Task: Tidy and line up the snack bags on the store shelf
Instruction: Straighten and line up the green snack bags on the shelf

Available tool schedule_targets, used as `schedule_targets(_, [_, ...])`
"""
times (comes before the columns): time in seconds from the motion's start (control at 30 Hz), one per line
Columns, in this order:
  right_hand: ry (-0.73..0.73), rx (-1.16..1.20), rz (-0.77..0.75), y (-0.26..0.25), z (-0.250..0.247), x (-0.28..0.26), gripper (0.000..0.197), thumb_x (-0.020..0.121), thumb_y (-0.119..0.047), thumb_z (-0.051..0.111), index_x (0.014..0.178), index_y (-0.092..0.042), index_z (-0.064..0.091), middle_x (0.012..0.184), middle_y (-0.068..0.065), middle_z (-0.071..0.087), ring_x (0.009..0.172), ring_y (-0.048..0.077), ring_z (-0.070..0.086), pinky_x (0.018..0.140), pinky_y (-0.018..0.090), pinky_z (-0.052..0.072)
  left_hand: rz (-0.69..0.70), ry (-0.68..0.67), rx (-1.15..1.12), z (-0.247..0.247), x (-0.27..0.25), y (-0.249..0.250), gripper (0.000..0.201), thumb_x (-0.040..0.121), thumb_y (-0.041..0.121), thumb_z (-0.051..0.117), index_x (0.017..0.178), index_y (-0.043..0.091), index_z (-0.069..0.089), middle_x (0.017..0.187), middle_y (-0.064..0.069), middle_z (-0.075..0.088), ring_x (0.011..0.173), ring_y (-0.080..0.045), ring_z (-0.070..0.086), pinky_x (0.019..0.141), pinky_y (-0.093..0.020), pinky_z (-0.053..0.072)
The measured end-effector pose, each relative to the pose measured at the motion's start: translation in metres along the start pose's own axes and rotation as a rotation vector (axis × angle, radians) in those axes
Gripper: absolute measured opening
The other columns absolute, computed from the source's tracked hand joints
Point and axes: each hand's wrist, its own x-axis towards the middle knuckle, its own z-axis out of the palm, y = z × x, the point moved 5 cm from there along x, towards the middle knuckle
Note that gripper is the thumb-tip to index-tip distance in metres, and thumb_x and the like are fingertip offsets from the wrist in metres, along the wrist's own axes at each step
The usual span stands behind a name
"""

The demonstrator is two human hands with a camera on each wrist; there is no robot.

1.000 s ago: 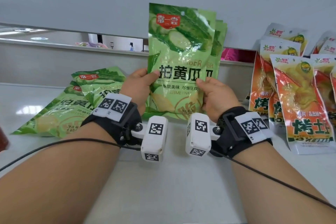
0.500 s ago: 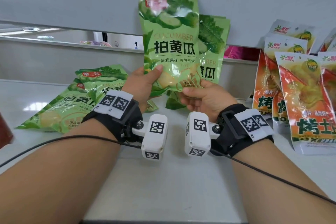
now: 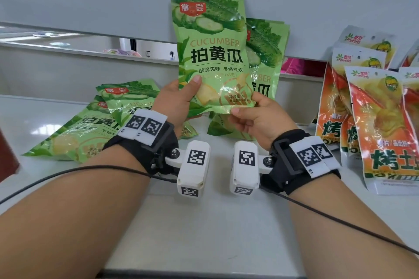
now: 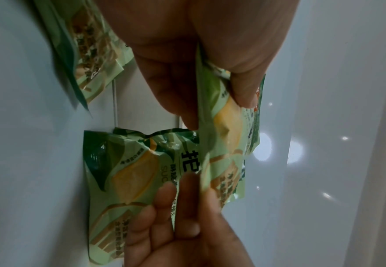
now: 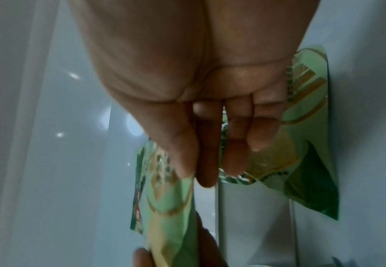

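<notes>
I hold one green cucumber snack bag [image 3: 210, 52] upright above the white shelf [image 3: 204, 222]. My left hand [image 3: 188, 97] grips its lower left edge, thumb on the front. My right hand [image 3: 247, 108] pinches its bottom right corner. In the left wrist view my left hand [image 4: 212, 101] pinches the held bag [image 4: 228, 130]. The right wrist view shows my right hand [image 5: 201, 159] on its edge [image 5: 164, 198]. Just behind stand more green bags [image 3: 265, 52], leaning on the back wall. Several green bags [image 3: 90, 129] lie flat at the left.
Orange potato-chip bags [image 3: 374, 108] lean in overlapping rows at the right of the shelf. A dark red object [image 3: 6, 154] shows at the left edge. Bare shelf lies between the flat green bags and the orange bags, and in front of my wrists.
The held green bag has come up off the leaning stack, tilted left for a moment, and now stands straight and slightly left of the stack. Both hands kept their hold.
</notes>
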Motion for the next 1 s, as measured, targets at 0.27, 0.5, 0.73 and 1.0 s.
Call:
schedule_targets(0.27, [-0.011, 0.116, 0.056, 0.003, -0.004, 0.002, 0.017, 0.097, -0.006, 0.044, 0.097, -0.012, 0.06, 0.073, 0.002, 0.073, 0.063, 0.015, 0.07, 0.054, 0.022, 0.055, 0.025, 0.049, 0.072, -0.006, -0.004, 0.007, 0.016, 0.087, 0.04, 0.064, 0.088, 0.024, 0.068, 0.079, 0.003, 0.075, 0.065, -0.01, 0.069, 0.052, -0.022, 0.052])
schedule_targets(0.5, [0.12, 0.157, 0.1, -0.001, 0.002, -0.001, 0.017, 0.091, -0.01, 0.057, 0.106, -0.017, 0.058, 0.105, 0.011, 0.069, 0.088, 0.028, 0.067, 0.088, 0.048, 0.052, 0.058, 0.111, 0.157, -0.01, -0.025, 0.032, 0.068, 0.058, 0.068, 0.067, 0.109, 0.023, 0.065, 0.109, -0.007, 0.071, 0.105, -0.029, 0.065, 0.1, -0.051, 0.046])
schedule_targets(0.73, [-0.036, -0.118, -0.052, -0.032, 0.016, -0.016, 0.034, 0.069, -0.053, 0.072, 0.092, -0.032, 0.061, 0.103, -0.006, 0.064, 0.095, 0.014, 0.059, 0.078, 0.034, 0.048, 0.059, 0.139, 0.223, 0.003, -0.046, 0.057, 0.052, 0.074, 0.063, 0.059, 0.108, 0.026, 0.068, 0.107, -0.002, 0.072, 0.102, -0.022, 0.067, 0.095, -0.046, 0.049])
schedule_targets(1.0, [-0.308, -0.005, -0.06, -0.03, 0.019, -0.028, 0.027, 0.084, 0.001, 0.062, 0.098, -0.022, 0.059, 0.095, 0.002, 0.068, 0.082, 0.018, 0.066, 0.065, 0.027, 0.056, 0.068, 0.113, 0.103, 0.036, -0.062, 0.069, 0.056, 0.083, 0.067, 0.039, 0.096, 0.022, 0.069, 0.089, 0.001, 0.069, 0.075, -0.013, 0.064, 0.064, -0.026, 0.054])
